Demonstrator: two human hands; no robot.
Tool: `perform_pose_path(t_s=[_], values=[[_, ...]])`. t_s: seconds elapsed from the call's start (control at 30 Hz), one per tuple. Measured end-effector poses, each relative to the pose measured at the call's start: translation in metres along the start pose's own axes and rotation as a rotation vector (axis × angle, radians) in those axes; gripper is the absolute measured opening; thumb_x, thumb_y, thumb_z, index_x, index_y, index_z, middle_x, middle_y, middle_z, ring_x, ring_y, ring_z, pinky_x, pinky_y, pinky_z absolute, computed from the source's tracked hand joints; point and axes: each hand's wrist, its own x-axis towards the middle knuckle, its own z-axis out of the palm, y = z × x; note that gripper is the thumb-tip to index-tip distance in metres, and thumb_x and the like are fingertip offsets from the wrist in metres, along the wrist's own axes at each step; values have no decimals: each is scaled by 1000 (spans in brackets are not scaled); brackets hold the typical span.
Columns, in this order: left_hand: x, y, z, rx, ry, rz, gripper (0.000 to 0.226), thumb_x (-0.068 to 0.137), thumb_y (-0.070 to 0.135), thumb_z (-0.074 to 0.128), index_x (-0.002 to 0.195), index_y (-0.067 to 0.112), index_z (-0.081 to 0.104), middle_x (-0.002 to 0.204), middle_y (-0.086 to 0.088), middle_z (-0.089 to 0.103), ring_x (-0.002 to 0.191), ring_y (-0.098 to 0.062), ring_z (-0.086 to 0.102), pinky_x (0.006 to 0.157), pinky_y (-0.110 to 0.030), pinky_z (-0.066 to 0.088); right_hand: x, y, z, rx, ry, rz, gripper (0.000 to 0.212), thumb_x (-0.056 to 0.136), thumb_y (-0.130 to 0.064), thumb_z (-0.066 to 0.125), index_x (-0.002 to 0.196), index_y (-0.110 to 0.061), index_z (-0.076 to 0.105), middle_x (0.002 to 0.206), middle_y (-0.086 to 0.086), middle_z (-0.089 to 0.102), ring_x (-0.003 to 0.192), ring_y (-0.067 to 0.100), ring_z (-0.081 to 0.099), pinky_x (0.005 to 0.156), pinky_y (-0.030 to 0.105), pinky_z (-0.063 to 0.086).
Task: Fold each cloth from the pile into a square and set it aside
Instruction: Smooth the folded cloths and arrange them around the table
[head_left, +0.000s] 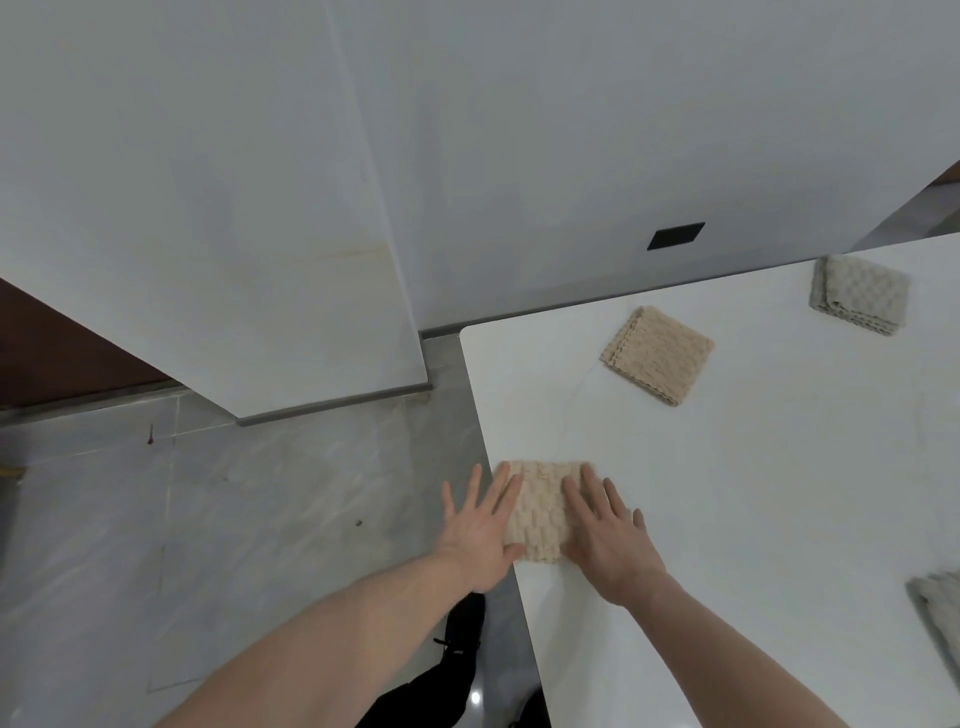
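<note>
Cloth (543, 512), beige and already folded square, lies at the counter (727, 493) edge under the flat, spread left hand (480, 535) and right hand (610, 545), pressing it smooth; next, probably, setting it aside near the folded beige square (657, 356).

Two beige waffle-textured cloths (543, 512) (657, 361) — two grey ones (860, 293) (940, 613) — on a white table (727, 519)

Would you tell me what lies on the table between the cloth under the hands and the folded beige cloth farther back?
Nothing: in the head view only bare white table separates the pressed cloth from the folded beige cloth.
</note>
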Motion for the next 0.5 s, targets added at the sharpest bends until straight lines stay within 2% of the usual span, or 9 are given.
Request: perform_pose_path(t_s=[0.27,0.5], values=[[-2,17,3,20,0,-115,86,105,61,30,157,25,-27,158,6,-45,151,-36,-30,118,-72,-8,31,8,-14,-118,-133,-39,92,102,-46,50,159,-26,-20,164,-3,-34,155,27,-18,120,63,17],[-6,33,2,-78,25,-190,86,104,59,34,161,23,-19,163,3,-37,153,-38,-24,119,-71,-7,43,-3,-25,-247,-73,-11,105,95,-10,63,159,-29,-18,164,0,-33,154,33,-20,122,65,7]])
